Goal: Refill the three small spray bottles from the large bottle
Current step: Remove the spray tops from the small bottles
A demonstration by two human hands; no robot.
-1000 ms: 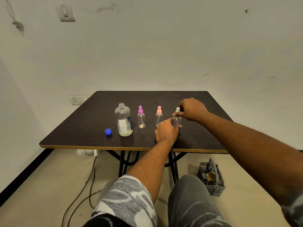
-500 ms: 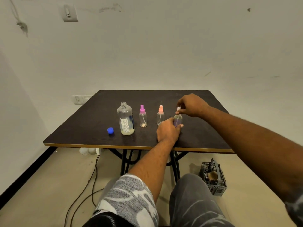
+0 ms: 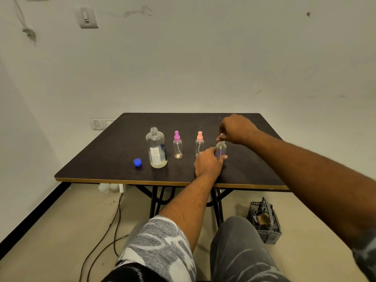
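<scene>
Head view showed a dark bench (image 3: 114,159) with four bottles standing upright in a row. The large bottle (image 3: 156,148) stood uncapped at the left end, a little pale liquid in its base, with its blue cap (image 3: 137,162) lying just beside it. Next came the purple-topped spray bottle (image 3: 177,147), then the pink-topped spray bottle (image 3: 199,143). At the right end, the left hand (image 3: 208,163) was wrapped around the lower body of the third spray bottle (image 3: 221,148), while the right hand (image 3: 236,128) pinched its white top between fingertips, just above the bottle's neck.
</scene>
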